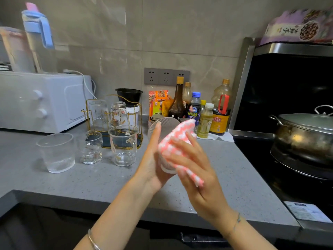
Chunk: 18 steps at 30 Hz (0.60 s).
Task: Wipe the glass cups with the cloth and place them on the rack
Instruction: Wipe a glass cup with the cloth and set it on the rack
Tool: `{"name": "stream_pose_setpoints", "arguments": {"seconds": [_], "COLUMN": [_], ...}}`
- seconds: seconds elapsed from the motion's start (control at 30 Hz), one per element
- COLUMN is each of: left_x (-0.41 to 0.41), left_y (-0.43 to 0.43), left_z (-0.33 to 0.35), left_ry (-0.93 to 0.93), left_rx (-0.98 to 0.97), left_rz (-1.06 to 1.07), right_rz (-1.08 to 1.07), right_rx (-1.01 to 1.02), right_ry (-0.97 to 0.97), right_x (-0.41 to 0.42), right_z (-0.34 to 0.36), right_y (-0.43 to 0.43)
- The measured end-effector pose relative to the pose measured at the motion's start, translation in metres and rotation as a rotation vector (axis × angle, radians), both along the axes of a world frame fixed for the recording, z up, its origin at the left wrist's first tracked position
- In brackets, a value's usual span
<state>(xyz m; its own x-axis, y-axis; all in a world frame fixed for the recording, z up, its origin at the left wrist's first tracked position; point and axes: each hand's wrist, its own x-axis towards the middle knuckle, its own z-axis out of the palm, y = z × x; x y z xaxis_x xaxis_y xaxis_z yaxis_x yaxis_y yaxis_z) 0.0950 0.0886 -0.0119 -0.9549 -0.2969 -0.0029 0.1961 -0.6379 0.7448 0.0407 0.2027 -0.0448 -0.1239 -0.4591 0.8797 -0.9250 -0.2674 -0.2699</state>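
Observation:
My left hand (153, 159) holds a ribbed glass cup (166, 126) tilted above the grey counter, palm and straight fingers against its left side. My right hand (192, 163) presses a pink-and-white checked cloth (178, 139) against the cup's right side. Three more glass cups stand on the counter to the left: a wide ribbed one (56, 152), a small patterned one (91, 147) and a handled one (123, 145). Behind them a gold wire rack (138, 123) carries two upturned glasses (108, 112).
A white microwave (41, 100) stands at the back left with a blue-lidded jug on top. Sauce bottles and packets (194, 109) crowd the wall under the sockets. On the right a black hob carries a lidded steel pot (304, 134).

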Motion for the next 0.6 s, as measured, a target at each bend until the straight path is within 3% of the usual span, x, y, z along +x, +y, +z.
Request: {"name": "stream_pose_setpoints", "arguments": {"seconds": [0.13,0.33,0.6], "left_x": [-0.001,0.001,0.004], "left_y": [0.002,0.008,0.01], "left_z": [0.006,0.014,0.015], "left_ry": [0.04,-0.063,-0.076], "left_rx": [0.071,0.094,0.13], "left_rz": [-0.091,-0.096,-0.045], "right_rz": [-0.193,-0.262,-0.35], "right_rx": [0.011,0.025,0.024], "right_ry": [0.348,0.557,0.481], "right_x": [-0.013,-0.018,-0.024], "right_z": [-0.017,-0.01,-0.004], "right_y": [-0.007,-0.004,0.0]}}
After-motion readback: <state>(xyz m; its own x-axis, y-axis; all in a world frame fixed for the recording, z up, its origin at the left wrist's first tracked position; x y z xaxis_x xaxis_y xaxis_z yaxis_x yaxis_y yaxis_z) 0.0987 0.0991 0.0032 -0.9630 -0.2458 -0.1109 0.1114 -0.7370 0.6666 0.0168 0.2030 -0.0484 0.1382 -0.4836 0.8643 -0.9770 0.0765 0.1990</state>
